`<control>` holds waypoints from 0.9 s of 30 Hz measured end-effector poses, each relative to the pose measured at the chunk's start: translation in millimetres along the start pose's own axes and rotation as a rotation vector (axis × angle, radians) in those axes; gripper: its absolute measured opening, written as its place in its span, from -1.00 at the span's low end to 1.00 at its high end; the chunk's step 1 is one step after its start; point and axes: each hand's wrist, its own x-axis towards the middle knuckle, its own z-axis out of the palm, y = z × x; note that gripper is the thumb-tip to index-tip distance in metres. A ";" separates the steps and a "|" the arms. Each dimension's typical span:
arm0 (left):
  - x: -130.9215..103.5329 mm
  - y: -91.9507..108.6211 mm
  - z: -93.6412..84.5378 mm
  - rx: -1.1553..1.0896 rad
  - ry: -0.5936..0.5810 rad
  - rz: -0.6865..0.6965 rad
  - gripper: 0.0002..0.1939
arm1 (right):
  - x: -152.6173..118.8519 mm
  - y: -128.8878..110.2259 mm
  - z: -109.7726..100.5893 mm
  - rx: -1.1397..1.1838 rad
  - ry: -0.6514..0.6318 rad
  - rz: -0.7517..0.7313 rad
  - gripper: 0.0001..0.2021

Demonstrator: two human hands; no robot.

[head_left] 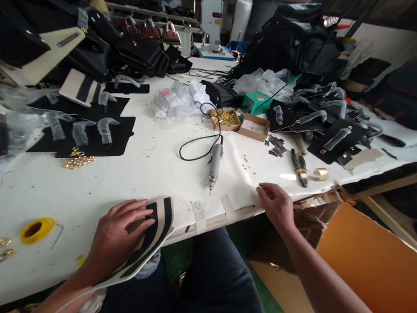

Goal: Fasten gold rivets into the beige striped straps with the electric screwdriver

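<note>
My left hand (121, 229) is on the striped panel (161, 219)!
Grip unclear there; right hand (273, 201), fingertips together, at the tabletop's (161, 171) near edge.

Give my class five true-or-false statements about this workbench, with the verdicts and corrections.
1. The left hand is on a striped panel. True.
2. The yellow roll lies to the right of the grey power tool. False: it lies to the left.
3. The power tool has a black cord. True.
4. The right hand is gripping the pliers. False: the pliers lie beyond it, untouched.
5. One open cardboard box holds gold-coloured pieces. True.
</note>
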 end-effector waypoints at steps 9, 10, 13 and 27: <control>-2.3 0.7 1.2 -0.022 -0.002 -0.037 -0.77 | 100.0 12.9 21.0 -0.230 -0.098 -0.071 -0.71; -2.5 0.3 1.6 -0.024 -0.003 -0.037 -0.77 | 100.6 15.3 19.7 -0.246 -0.110 -0.075 -0.72; -3.2 -1.5 2.9 -0.022 -0.003 -0.030 -0.77 | 100.3 18.7 16.8 -0.277 -0.137 -0.095 -0.72; -2.0 18.6 -4.7 0.010 -0.048 -0.101 -0.83 | 123.9 5.4 16.2 -0.521 -0.337 -0.070 -0.72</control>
